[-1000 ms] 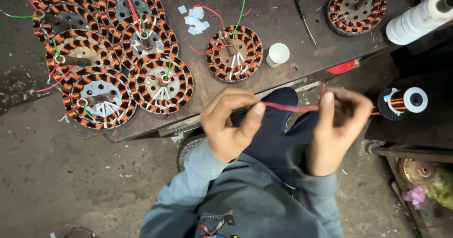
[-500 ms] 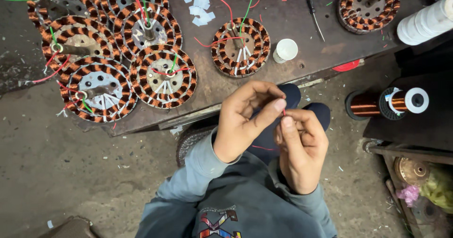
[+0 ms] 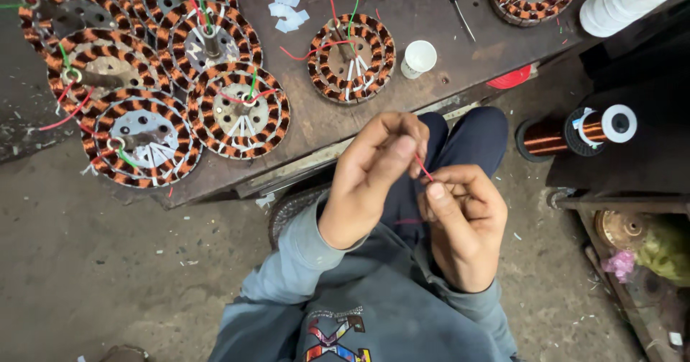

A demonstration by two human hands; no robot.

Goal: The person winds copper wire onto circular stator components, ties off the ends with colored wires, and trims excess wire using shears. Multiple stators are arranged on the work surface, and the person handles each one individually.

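While wound stators [image 3: 151, 96] with copper coils crowd the left of the dark desk [image 3: 431, 60], one more stator [image 3: 351, 57] lies further right beside a small white cup [image 3: 419, 57]. Below the desk edge, over the person's lap, the left hand [image 3: 374, 179] is closed, pinching a thin red wire [image 3: 423, 168] between thumb and fingers. Just beside it, the right hand [image 3: 463, 225] is also closed on the same wire's lower end. Farther right rests a spool of copper wire [image 3: 568, 133].
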